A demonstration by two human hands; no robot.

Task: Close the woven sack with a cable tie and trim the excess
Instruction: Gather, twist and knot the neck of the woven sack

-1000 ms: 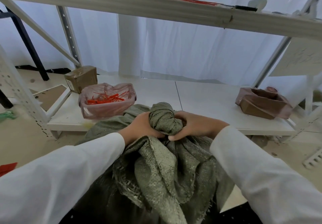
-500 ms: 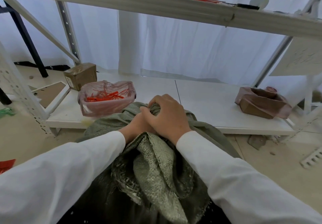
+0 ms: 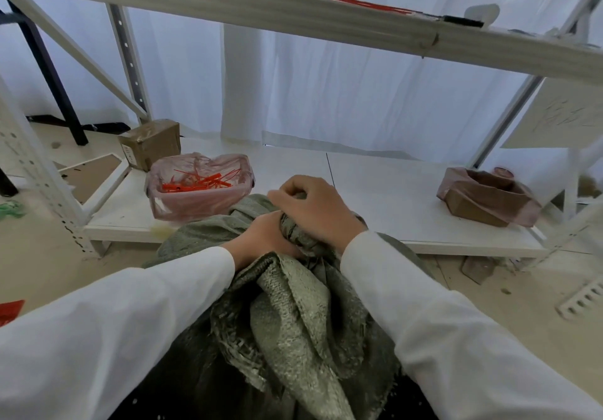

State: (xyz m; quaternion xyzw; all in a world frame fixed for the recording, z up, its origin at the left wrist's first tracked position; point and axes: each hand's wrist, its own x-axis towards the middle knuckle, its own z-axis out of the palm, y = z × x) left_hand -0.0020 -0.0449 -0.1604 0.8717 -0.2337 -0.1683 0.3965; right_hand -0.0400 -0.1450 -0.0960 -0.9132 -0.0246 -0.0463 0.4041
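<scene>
Coarse grey-green weave marks the woven sack [image 3: 303, 315], its mouth bunched into a rumpled neck in front of the low white shelf [image 3: 391, 197]. The left hand [image 3: 261, 240] clutches the neck from the side; the right hand [image 3: 313, 210] curls over its top. Thin orange cable ties [image 3: 195, 183] lie in a pink-lined bin [image 3: 199, 204] on the shelf.

Soft, even daylight through white curtain [image 3: 342, 93] beyond hands; shadows faint, no glare. Wide-angle bend at frame edges, shelf beam [image 3: 293, 18] above hands bowed. Slight softness overall, sleeves near camera blurred.
</scene>
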